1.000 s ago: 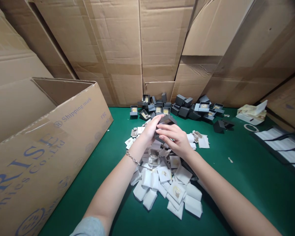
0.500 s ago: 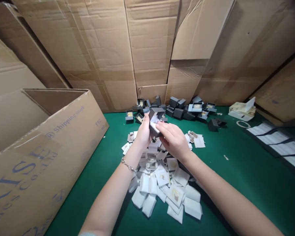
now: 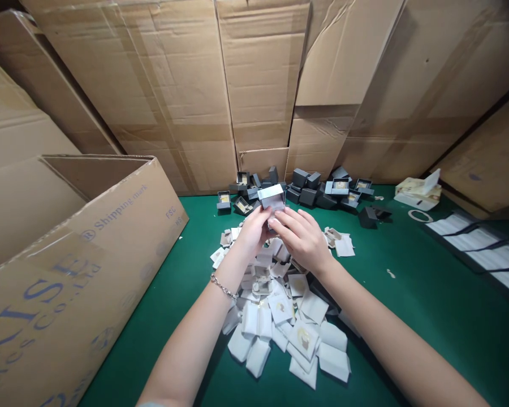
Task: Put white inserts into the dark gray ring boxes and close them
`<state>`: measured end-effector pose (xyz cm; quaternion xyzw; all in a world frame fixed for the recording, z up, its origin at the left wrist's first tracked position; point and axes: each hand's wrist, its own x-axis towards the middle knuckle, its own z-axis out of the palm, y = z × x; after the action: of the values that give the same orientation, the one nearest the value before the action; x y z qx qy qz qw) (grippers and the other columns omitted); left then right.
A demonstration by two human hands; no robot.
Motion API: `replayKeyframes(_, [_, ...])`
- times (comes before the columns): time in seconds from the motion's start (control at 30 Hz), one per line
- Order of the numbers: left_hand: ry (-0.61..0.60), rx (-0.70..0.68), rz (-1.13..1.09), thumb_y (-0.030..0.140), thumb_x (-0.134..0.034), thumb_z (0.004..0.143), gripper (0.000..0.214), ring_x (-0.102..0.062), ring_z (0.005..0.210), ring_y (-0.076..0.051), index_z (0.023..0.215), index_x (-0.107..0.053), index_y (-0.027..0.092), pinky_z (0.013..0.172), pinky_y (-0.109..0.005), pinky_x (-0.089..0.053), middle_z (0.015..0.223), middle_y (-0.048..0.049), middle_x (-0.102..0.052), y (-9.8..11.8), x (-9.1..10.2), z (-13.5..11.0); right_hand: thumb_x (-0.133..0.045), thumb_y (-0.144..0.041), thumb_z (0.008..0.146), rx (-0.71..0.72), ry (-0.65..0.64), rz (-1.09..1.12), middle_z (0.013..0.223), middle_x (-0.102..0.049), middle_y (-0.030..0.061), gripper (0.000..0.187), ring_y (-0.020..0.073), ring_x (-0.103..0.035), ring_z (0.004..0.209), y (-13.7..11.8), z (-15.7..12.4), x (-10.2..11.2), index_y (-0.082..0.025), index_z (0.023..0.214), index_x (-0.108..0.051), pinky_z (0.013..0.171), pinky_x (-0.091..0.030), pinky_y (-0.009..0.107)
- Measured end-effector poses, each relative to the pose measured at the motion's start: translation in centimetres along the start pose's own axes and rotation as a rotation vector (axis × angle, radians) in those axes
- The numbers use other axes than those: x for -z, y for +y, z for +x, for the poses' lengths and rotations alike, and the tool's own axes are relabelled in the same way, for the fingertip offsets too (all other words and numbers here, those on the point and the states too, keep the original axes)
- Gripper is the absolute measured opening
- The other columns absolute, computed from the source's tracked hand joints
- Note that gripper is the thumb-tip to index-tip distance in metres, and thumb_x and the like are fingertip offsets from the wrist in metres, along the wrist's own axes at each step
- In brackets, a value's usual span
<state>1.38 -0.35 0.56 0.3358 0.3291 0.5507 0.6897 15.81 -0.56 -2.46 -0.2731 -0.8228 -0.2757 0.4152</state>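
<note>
Small jewelry-style box (image 3: 272, 196), held up between both hands, above the far part of the white pile. Dark edge at its right, top surface bright; lid looks raised, but fingers cover the lower part.

Left hand (image 3: 253, 233): closed round the box's left and near side, fingers mostly hidden. Right hand (image 3: 304, 237): half curled, fingers close together, tips at the near right of the box; can't tell if they pinch anything.

Step, as judged: working at the box's opening or inside. Next move calls for a steady left grip and fine right fingertip work, lid kept out of the way.

Below and nearer: heap of white padded inserts (image 3: 282, 308), some folded, some with a yellowish stain. Behind: dark boxes (image 3: 308, 196), several open with yellowish insides, against the cardboard wall (image 3: 261, 85). Right side: white ring (image 3: 419, 216), tissue pack (image 3: 416, 198), black tray (image 3: 443, 242) with white contents. Left: big shipping carton (image 3: 123, 226), open on top. All on green tabletop (image 3: 394, 316).
</note>
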Motion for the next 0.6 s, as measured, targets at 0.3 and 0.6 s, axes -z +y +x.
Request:
replayKeyframes(0.3, [0.039,-0.009,0.062,0.028,-0.064,0.077,0.014,-0.055,0.064,-0.009,0.086,-0.059,0.018,0.059,-0.021,-0.045,0.074,0.0013,-0.061,-0.01,-0.67,-0.26,-0.048,-0.011,0.09,-0.01,-0.061,0.074,0.114,-0.07,0.0066,0.036,0.0202,-0.057,0.119,0.46,-0.29,-0.01,-0.024,0.12,-0.063,0.103,-0.042,0.038])
replayKeyframes(0.6, [0.092,0.052,0.154,0.017,-0.053,0.082,0.004,-0.056,0.068,-0.01,0.079,-0.056,0.017,0.062,-0.023,-0.046,0.077,-0.0001,-0.062,-0.17,-0.5,-0.11,-0.047,-0.008,0.09,0.047,-0.086,0.013,0.114,-0.07,0.0062,0.031,0.0215,-0.061,0.113,0.52,-0.34,0.02,-0.02,0.112,-0.066,0.104,-0.042,0.043])
